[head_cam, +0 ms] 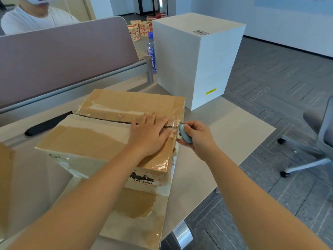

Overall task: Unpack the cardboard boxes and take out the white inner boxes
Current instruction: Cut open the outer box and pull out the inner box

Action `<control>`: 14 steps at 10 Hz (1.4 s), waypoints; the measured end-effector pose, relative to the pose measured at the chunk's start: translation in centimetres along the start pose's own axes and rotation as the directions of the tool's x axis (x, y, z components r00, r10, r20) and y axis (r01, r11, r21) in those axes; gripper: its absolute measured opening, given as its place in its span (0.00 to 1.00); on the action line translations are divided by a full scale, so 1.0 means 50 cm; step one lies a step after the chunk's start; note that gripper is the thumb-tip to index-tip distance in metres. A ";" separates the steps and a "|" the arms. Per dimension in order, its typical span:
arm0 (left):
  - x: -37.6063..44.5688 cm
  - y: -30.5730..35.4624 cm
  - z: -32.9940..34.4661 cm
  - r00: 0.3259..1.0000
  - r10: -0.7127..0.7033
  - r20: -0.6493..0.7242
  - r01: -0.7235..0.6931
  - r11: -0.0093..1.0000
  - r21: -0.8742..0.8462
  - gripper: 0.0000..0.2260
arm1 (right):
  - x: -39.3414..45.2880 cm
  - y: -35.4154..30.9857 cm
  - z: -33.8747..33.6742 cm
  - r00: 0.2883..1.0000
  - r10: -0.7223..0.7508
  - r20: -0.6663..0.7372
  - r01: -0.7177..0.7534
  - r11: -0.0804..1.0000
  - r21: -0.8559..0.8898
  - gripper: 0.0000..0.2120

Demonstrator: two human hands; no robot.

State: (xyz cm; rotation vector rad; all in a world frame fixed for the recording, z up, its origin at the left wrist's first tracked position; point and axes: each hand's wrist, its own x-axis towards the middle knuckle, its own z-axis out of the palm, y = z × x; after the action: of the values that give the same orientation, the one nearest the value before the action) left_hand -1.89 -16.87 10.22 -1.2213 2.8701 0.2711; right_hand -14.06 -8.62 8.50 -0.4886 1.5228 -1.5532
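Evidently stiff cardboard box point(100, 141): left hand point(150, 135) presses flat on top; right hand point(197, 138) grips cutter point(185, 133) (at the box's taped seam end).

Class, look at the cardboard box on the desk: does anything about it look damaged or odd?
Yes. The cardboard box has its brown surface torn away in pale patches on top, and its clear tape is wrinkled at the right edge, where the right hand holds a small blue cutter.

taped cardboard box point(100, 139) on desk, white box point(194, 56) behind
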 end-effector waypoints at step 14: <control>0.007 -0.022 -0.004 0.999 0.024 0.042 -0.024 1.000 -0.006 0.22 | -0.062 0.021 0.013 0.980 -0.082 0.182 0.114 0.979 -0.172 0.03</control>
State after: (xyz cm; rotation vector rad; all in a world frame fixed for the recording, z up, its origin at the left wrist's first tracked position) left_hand -1.32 -17.89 10.21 -1.1677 2.8522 0.3015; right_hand -11.60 -6.41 8.55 -0.7942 1.5299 -1.4115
